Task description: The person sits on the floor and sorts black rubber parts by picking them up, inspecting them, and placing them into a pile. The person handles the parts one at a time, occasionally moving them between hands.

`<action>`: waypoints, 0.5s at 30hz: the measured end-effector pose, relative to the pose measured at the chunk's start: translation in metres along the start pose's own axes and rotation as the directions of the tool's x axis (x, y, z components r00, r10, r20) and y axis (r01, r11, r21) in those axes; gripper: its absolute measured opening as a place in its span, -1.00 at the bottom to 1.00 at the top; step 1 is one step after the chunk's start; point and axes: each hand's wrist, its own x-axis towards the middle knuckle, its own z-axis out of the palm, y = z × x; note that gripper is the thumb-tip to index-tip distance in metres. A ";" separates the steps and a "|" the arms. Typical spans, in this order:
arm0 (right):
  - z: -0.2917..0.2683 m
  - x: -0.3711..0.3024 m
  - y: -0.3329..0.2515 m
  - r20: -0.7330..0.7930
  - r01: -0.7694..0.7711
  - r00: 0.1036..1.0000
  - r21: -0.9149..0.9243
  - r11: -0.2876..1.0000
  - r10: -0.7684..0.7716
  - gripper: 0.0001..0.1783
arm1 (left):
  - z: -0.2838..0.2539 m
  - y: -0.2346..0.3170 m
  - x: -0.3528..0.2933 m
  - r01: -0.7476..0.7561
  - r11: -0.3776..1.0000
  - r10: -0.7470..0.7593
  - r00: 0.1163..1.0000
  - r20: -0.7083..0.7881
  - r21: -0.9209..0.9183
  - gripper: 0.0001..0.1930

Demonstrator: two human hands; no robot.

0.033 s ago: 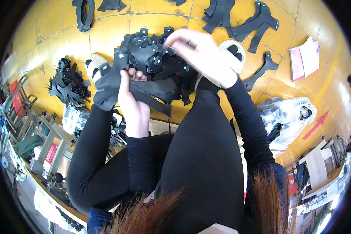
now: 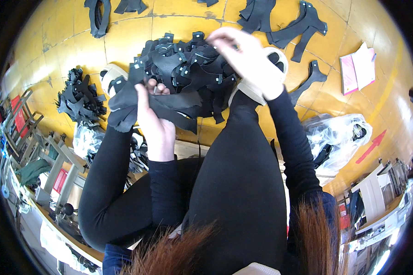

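Note:
My left hand (image 2: 153, 121) is closed round several black cut fabric pieces (image 2: 181, 101), its thumb over them. They spread out to both sides of it, with one end over my left leg. Up and to the right, my right hand (image 2: 248, 59) is raised above a heap of similar black pieces (image 2: 170, 64) with small pale tags. Its fingers are bent and smeared by motion, so whether they hold anything does not show. The heap lies on the yellow floor between my two pale shoes (image 2: 112, 75).
A smaller pile of black pieces (image 2: 80, 96) lies at the left. More pieces (image 2: 300, 30) lie along the far floor. At the right are a pink pad with paper (image 2: 355, 71) and a clear plastic bag (image 2: 344, 137). Metal frames (image 2: 55, 169) stand at the left.
My right hand has moved slightly right and away from the heap. The pieces in my left hand have shifted a little, with their hanging ends now slightly higher.

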 end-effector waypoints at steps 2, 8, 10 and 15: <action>-0.026 -0.005 0.039 -0.111 -0.029 0.994 -0.380 0.924 -0.015 -0.75 | -0.014 0.001 0.005 0.034 0.996 -0.020 0.984 0.177 -0.081 -0.67; -0.069 -0.016 0.071 -0.132 -0.067 0.991 -0.466 0.882 0.006 -0.69 | -0.007 -0.001 0.004 -0.280 0.959 0.279 0.960 0.017 0.037 -0.74; -0.069 -0.019 0.072 -0.121 -0.030 0.992 -0.435 0.900 -0.026 -0.71 | -0.004 0.004 0.005 -0.264 0.965 0.263 0.964 0.045 -0.005 -0.79; -0.031 -0.008 0.037 0.052 0.164 0.986 -0.470 0.868 -0.158 -0.67 | 0.010 -0.005 0.000 -0.354 0.928 0.369 0.917 -0.153 0.116 -0.86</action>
